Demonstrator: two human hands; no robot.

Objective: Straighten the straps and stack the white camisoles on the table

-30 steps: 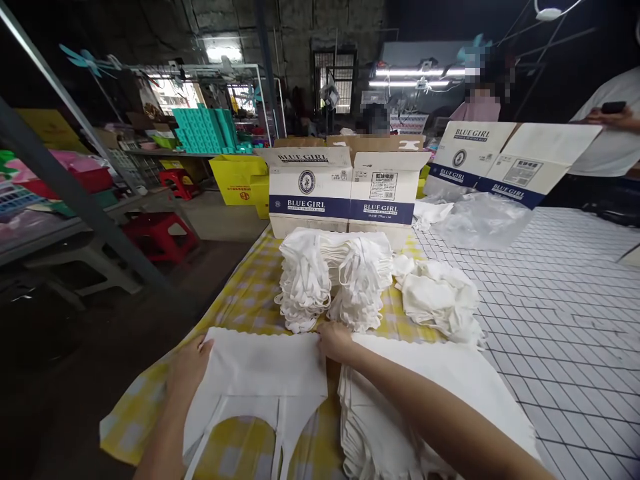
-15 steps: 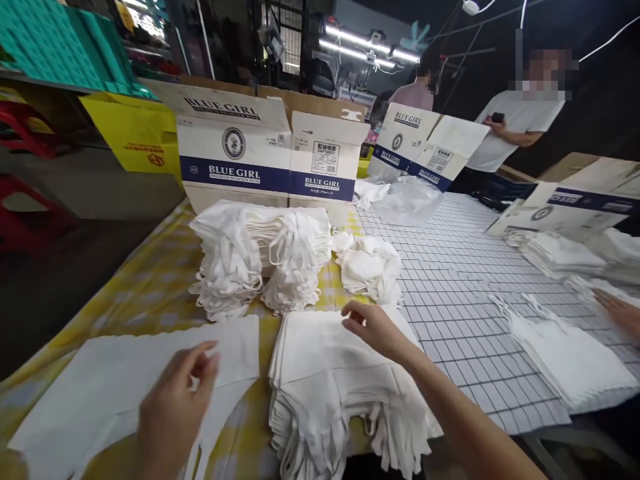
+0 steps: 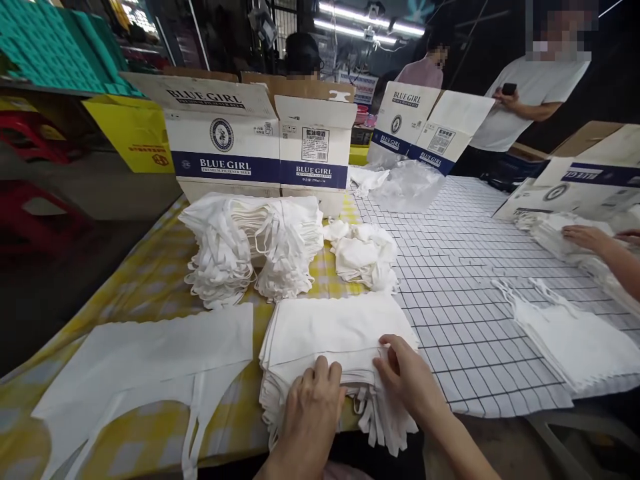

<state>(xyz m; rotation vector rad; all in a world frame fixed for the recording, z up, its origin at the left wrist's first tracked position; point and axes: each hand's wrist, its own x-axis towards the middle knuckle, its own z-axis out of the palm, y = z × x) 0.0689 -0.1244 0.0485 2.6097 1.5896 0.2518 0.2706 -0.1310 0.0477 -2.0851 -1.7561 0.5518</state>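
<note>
A stack of white strappy tops point(image 3: 330, 320) lies in front of me, straps hanging over the table's near edge. My left hand point(image 3: 313, 407) is on the upper top's lower part, its fingers curled together over the cloth. At the right side of the same top, my right hand point(image 3: 405, 373) has thumb and forefinger closed on the fabric; the exact grip is partly hidden. To the left a single white strappy top point(image 3: 170, 340) is spread flat, its straps toward me. Behind the stack stands a thick folded pile of white tops point(image 3: 260, 233), beside a crumpled white heap point(image 3: 365, 257).
Blue Girl cartons point(image 3: 230, 157) stand along the back. Clear plastic point(image 3: 410, 183) rests near the second carton point(image 3: 405, 127). On the right, another person's hand point(image 3: 587, 237) touches white garments, near a further stack point(image 3: 580, 333). A person with a phone point(image 3: 525, 100) stands behind.
My left hand has moved right from the single top onto the stack. My right hand has come down toward me along it. The co-worker's hand has moved away to the garments farther back.
</note>
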